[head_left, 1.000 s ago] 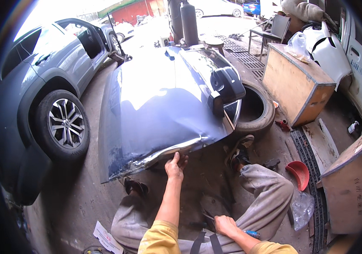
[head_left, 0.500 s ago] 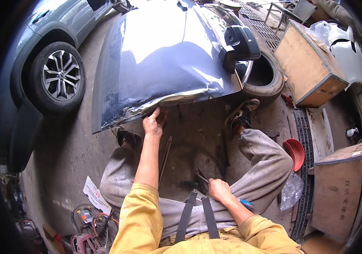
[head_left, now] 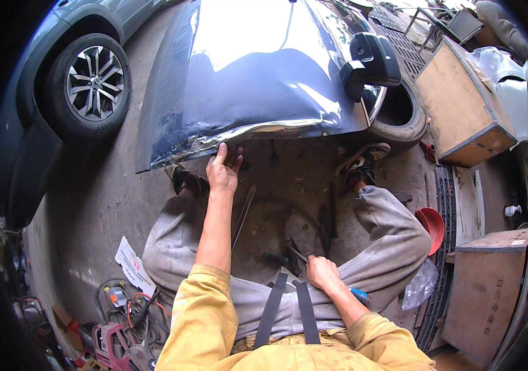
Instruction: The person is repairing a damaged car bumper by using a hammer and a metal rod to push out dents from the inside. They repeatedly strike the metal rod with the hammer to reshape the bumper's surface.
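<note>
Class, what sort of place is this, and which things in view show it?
Probably a car body repair workshop: there is a dented, detached car door, a loose tyre near it, and a grey car standing alongside.

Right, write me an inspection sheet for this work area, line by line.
Surface: grey-brown floor, marked in places.
Work in hand: dark blue door panel, creased along its near edge; black mirror at its right side.
Clutter: red curved piece, clear plastic bag, white printed sheet.
Hands: left hand at the creased edge; right hand by a thin metal piece, grip unclear.
Cables: tangled bundle, lower left.
Surroundings: car wheel left; tyre and two wooden boxes right.
</note>
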A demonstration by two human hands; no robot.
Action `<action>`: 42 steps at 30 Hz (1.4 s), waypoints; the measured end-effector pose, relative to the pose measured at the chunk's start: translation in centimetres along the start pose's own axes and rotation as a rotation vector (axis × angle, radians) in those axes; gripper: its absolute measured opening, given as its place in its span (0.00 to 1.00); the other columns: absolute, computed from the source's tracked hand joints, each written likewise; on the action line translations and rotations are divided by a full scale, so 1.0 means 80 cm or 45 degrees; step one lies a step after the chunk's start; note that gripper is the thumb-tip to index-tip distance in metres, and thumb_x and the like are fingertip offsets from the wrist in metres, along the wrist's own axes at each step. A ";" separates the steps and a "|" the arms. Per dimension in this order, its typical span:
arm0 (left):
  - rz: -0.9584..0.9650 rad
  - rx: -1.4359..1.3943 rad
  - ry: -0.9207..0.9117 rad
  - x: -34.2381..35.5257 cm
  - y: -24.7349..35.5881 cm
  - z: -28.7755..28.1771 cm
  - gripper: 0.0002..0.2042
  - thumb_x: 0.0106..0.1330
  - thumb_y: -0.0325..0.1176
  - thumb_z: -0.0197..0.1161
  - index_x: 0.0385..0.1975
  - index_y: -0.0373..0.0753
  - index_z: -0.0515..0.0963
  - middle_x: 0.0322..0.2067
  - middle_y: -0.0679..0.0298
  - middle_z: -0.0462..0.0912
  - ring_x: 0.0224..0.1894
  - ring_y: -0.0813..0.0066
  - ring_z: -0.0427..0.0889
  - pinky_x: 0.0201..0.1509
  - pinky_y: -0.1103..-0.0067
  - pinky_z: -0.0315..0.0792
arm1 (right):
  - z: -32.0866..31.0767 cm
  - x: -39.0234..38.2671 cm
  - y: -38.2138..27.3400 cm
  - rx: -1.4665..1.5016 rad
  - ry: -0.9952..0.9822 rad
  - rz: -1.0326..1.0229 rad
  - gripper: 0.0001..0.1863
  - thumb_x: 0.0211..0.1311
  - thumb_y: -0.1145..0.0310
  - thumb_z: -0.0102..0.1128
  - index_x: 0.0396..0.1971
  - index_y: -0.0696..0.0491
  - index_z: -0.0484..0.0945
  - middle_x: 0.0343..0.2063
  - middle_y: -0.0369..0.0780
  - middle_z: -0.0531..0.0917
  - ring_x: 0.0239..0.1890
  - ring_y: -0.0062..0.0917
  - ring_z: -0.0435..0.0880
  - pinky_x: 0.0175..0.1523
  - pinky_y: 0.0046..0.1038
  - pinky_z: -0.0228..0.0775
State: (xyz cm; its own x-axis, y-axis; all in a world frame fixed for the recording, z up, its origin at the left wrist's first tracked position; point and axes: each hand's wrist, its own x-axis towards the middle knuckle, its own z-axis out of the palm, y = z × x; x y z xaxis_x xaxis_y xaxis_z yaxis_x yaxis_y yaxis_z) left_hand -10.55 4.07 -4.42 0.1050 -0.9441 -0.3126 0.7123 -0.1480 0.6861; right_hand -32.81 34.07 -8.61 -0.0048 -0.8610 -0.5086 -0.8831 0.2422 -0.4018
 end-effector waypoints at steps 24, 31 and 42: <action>0.003 -0.396 0.038 0.020 0.026 -0.033 0.09 0.70 0.32 0.60 0.45 0.37 0.74 0.45 0.62 0.79 0.50 0.64 0.78 0.62 0.60 0.70 | 0.000 0.011 -0.017 -0.135 -0.156 -0.074 0.11 0.61 0.70 0.49 0.35 0.59 0.78 0.33 0.56 0.84 0.40 0.51 0.85 0.46 0.47 0.76; 0.075 -0.338 0.042 0.019 0.016 -0.039 0.11 0.69 0.35 0.62 0.46 0.40 0.72 0.42 0.65 0.79 0.47 0.65 0.80 0.56 0.61 0.75 | 0.004 0.017 -0.014 -0.129 -0.179 -0.072 0.11 0.62 0.69 0.49 0.35 0.59 0.78 0.34 0.56 0.84 0.40 0.51 0.84 0.47 0.47 0.76; 0.130 -0.154 -0.021 0.011 0.026 -0.039 0.10 0.69 0.34 0.62 0.44 0.39 0.71 0.41 0.62 0.82 0.42 0.60 0.85 0.48 0.64 0.78 | 0.012 0.020 -0.006 -0.108 -0.161 -0.034 0.14 0.65 0.61 0.52 0.35 0.58 0.78 0.33 0.56 0.83 0.40 0.53 0.83 0.47 0.49 0.74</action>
State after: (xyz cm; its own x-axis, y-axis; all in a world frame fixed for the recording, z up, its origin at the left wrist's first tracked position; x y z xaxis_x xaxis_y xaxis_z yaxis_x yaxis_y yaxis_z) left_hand -6.80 3.86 -5.29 0.1702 -0.9572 -0.2340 0.7770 -0.0157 0.6293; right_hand -31.95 33.02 -9.94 0.0735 -0.8021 -0.5926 -0.9187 0.1768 -0.3532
